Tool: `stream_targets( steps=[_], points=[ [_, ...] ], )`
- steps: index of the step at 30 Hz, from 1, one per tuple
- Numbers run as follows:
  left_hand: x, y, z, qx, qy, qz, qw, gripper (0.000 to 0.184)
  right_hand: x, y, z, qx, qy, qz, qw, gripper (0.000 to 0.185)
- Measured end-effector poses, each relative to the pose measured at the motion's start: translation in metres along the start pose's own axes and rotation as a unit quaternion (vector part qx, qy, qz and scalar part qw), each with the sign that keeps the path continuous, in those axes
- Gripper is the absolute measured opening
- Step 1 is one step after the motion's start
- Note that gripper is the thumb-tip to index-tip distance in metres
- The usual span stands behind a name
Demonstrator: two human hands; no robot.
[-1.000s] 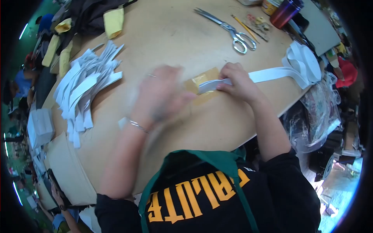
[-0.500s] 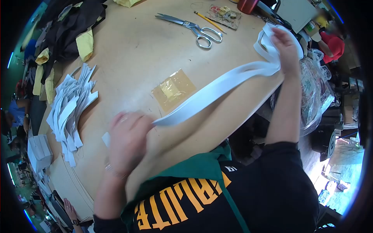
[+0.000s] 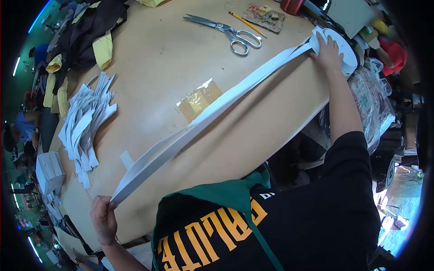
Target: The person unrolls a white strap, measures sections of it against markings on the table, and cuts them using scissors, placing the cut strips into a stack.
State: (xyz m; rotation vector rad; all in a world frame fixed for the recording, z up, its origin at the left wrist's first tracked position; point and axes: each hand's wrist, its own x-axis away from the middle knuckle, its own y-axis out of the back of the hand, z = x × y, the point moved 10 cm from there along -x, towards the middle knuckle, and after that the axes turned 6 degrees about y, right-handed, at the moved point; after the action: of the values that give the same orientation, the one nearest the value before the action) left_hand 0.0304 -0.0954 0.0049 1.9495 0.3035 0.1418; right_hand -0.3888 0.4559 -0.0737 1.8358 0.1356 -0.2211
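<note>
White doubled strips (image 3: 235, 92) stretch diagonally over the table from the roll at the upper right to the lower left. My left hand (image 3: 104, 219) pinches their far end near the table's front left edge. On the roll of white band (image 3: 346, 49) lies my right hand (image 3: 328, 53), fingers spread over the layers where the strips leave it. Beneath the strips, mid-table, is a square of clear brown tape (image 3: 196, 100), partly covered. A heap of cut white strips (image 3: 86, 124) rests at the left, and a small white piece (image 3: 127, 159) lies close to the stretched strips.
Scissors (image 3: 228, 31), a pencil (image 3: 246, 23) and a scrap of card (image 3: 264, 18) lie at the back. Dark and yellow cloth (image 3: 86, 40) is piled back left, with a white stack (image 3: 49, 171) below. Clear plastic (image 3: 368, 99) hangs at the right. Other people are around the edges.
My left hand has drawn the strip ends down and to the left, so the strips now run longer and straighter. My right hand stays at the roll, its fingers now spread.
</note>
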Motion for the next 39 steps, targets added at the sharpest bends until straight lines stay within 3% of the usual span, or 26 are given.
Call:
stream_targets(
  steps=[1,5,7,12,15,17,18,19,20,21,22,24,26,29,31,32,34,36,39],
  points=[
    [0.004,0.001,0.005,-0.006,0.005,0.000,1.000,0.008,-0.003,-0.001,-0.005,0.013,0.006,-0.028,1.000,0.081],
    [0.021,-0.006,0.022,0.024,0.038,0.028,0.999,0.008,0.001,0.003,-0.029,-0.061,0.181,-0.130,0.973,0.082],
    [0.026,-0.015,0.021,0.033,0.037,0.039,0.998,0.009,0.008,0.001,-0.053,-0.109,0.239,-0.117,0.958,0.087],
    [0.034,-0.019,0.030,-0.011,0.025,0.018,0.999,0.010,0.024,-0.021,-0.106,-0.034,0.198,-0.082,0.976,0.097],
    [0.029,-0.010,0.012,-0.057,-0.014,-0.008,0.998,0.011,0.021,-0.013,-0.088,-0.067,0.156,0.017,0.985,0.102],
    [0.025,0.007,-0.013,-0.123,-0.046,-0.037,0.991,0.012,0.029,0.034,-0.033,0.015,0.137,0.022,0.990,0.103],
    [0.024,0.016,-0.026,-0.162,-0.059,-0.049,0.984,0.012,0.039,0.068,0.021,-0.074,0.251,-0.007,0.965,0.098],
    [0.024,0.026,-0.041,-0.202,-0.075,-0.058,0.975,0.012,0.077,0.131,0.103,-0.214,0.406,-0.039,0.888,0.092],
    [0.025,0.037,-0.055,-0.244,-0.084,-0.068,0.964,0.011,0.121,0.187,0.169,-0.314,0.493,-0.056,0.809,0.089],
    [0.026,0.047,-0.071,-0.287,-0.096,-0.077,0.950,0.010,0.171,0.238,0.231,-0.428,0.594,-0.022,0.681,0.088],
    [0.027,0.055,-0.085,-0.305,-0.100,-0.066,0.945,0.011,0.227,0.283,0.275,-0.504,0.658,-0.014,0.560,0.099],
    [0.025,0.068,-0.108,-0.341,-0.116,-0.068,0.930,0.011,0.306,0.341,0.337,-0.560,0.718,0.005,0.414,0.082],
    [0.025,0.076,-0.120,-0.364,-0.138,-0.090,0.917,0.011,0.357,0.351,0.394,-0.444,0.773,0.183,0.414,0.059],
    [0.017,0.084,-0.101,-0.364,-0.115,-0.077,0.921,0.010,0.348,0.293,0.411,-0.329,0.707,0.355,0.515,0.034],
    [0.003,0.083,-0.071,-0.277,-0.106,-0.059,0.953,0.006,0.309,0.252,0.378,-0.364,0.650,0.434,0.507,0.014],
    [-0.005,0.071,-0.057,-0.219,-0.112,-0.047,0.968,0.004,0.270,0.222,0.330,-0.284,0.652,0.447,0.543,0.013],
    [-0.020,0.051,-0.035,-0.134,-0.104,-0.009,0.985,0.003,0.213,0.178,0.268,-0.222,0.527,0.463,0.677,0.018],
    [-0.032,0.027,-0.017,-0.065,-0.101,0.020,0.993,0.004,0.160,0.131,0.210,-0.219,0.489,0.448,0.716,0.020],
    [-0.044,-0.019,0.011,0.004,-0.063,0.078,0.995,0.006,0.098,0.095,0.137,-0.171,0.358,0.390,0.831,0.023]
  ],
)
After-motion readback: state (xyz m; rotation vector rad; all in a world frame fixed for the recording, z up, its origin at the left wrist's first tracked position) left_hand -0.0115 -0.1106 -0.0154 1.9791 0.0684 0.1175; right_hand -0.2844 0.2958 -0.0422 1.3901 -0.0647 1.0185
